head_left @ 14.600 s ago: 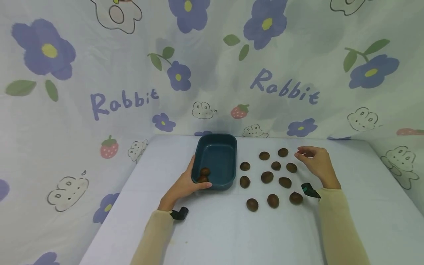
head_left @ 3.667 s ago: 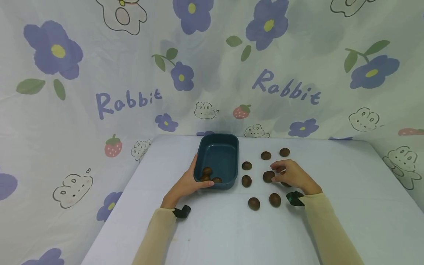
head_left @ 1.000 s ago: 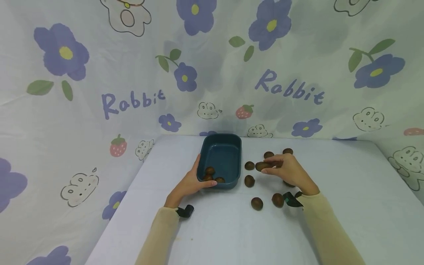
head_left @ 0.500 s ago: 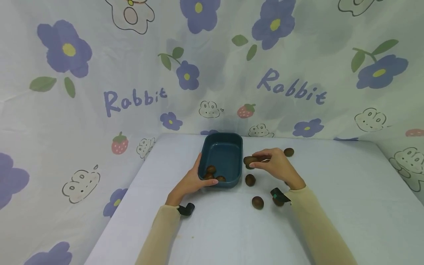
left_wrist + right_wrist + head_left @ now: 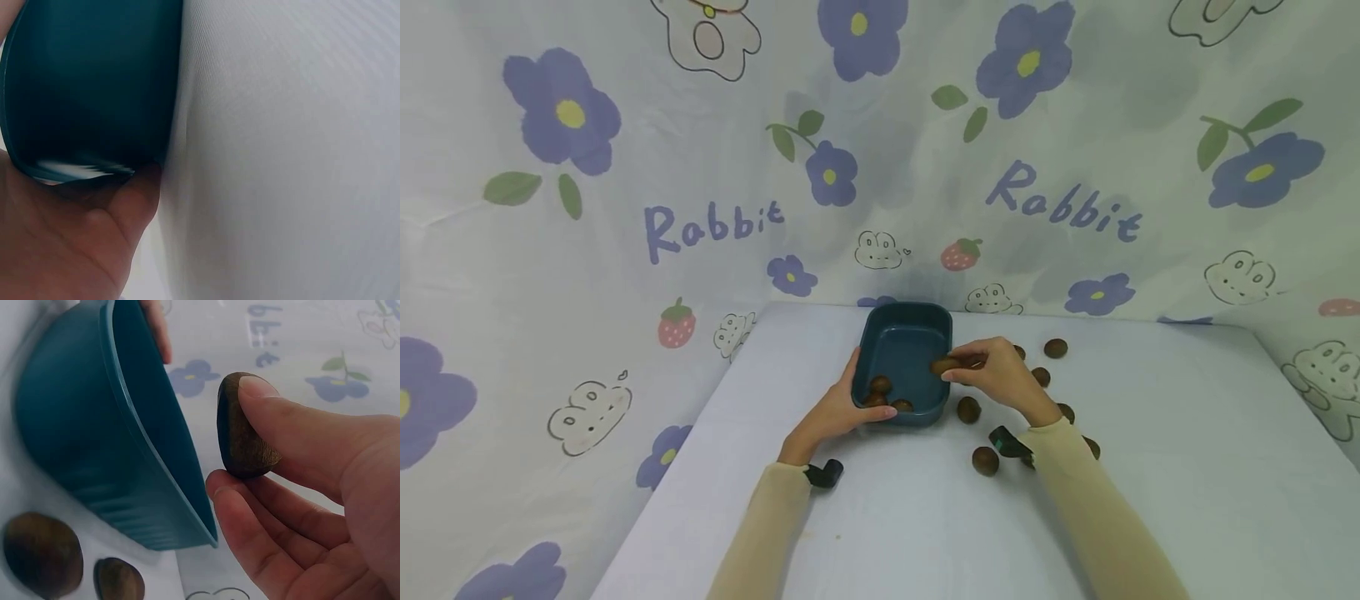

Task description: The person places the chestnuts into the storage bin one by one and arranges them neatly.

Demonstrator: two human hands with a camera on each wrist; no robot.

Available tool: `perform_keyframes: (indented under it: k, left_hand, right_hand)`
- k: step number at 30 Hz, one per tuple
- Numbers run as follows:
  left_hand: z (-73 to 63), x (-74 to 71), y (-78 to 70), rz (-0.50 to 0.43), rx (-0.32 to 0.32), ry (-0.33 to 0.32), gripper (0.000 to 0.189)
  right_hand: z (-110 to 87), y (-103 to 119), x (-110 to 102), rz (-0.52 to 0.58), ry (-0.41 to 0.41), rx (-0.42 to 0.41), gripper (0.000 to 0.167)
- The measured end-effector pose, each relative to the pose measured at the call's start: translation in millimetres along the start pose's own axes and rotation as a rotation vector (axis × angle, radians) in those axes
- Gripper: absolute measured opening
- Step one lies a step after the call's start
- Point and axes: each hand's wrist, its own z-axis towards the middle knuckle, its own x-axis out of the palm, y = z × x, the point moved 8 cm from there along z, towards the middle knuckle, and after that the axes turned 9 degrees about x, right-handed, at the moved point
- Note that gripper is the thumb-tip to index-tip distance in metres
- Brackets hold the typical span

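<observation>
A dark teal rectangular tub (image 5: 905, 331) stands at the back of the white table, with several brown chestnuts (image 5: 881, 384) in its near left corner. My left hand (image 5: 835, 410) holds that corner, thumb over the front rim and fingers along the left side. In the left wrist view the hand (image 5: 75, 231) lies against the dark wall of the tub (image 5: 94, 75). Between thumb and fingertips my right hand (image 5: 996, 371) pinches one chestnut (image 5: 942, 366) at the tub's right rim. The right wrist view shows this chestnut (image 5: 240, 428) raised beside the rim, apart from it.
Several loose chestnuts (image 5: 1056, 348) are spread over the white table (image 5: 910, 517) to the right of the tub, some partly hidden by my right hand and sleeve. One chestnut (image 5: 968, 409) sits close to the tub's right side. A patterned cloth (image 5: 880, 167) hangs behind.
Over the last second my right hand has carried the pinched chestnut leftward to the tub's rim. One more chestnut lies in the tub than at first. My left hand keeps its hold.
</observation>
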Motion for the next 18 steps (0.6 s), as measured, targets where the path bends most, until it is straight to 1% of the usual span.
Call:
perform_keyframes:
  k: [7,14,18]
  left_hand:
    - [1.2,-0.2,-0.6,-0.005,0.010,-0.006,0.133]
    - [0.7,1.0,0.8,-0.005,-0.009,0.005,0.134]
    - [0.0,0.7,1.7,0.003,-0.018,0.004,0.135]
  right_hand:
    - [9.9,3.4,14.2,-0.029,-0.003,-0.016,0.041]
    - [18.0,0.2,30.5,-0.081,-0.001,-0.011,0.038]
    - [20.9,2.4,37.7,-0.118,-0.001,-0.011,0.039]
